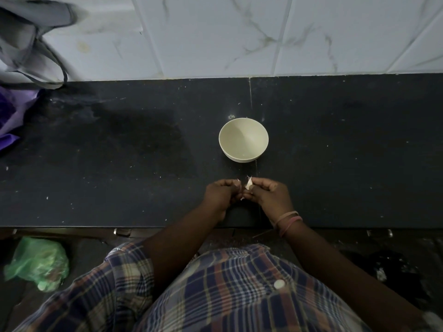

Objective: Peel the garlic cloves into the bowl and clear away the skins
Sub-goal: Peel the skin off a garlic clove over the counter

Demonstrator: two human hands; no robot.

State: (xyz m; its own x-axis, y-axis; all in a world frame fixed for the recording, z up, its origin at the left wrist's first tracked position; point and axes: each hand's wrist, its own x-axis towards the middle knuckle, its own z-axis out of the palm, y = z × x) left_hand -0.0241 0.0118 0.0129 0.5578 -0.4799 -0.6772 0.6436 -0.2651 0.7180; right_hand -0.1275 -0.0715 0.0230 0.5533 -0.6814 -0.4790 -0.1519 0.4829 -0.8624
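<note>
A pale cream bowl (243,139) stands on the black counter (119,164), a short way beyond my hands. Its inside looks bare apart from a faint speck near the bottom. My right hand (268,194) pinches a garlic clove (321,184) with papery skin sticking up from it. My left hand (221,194) is curled right beside it, fingertips at a scrap of skin (238,180). A small piece of skin (242,199) shows between the two hands. Both hands hover just above the counter near its front edge.
A grey cloth bag (28,44) and a purple plastic bag (12,116) lie at the counter's far left. A tiled wall (239,32) rises behind. Below the counter edge, a green plastic bag (38,262) lies on the floor to the left.
</note>
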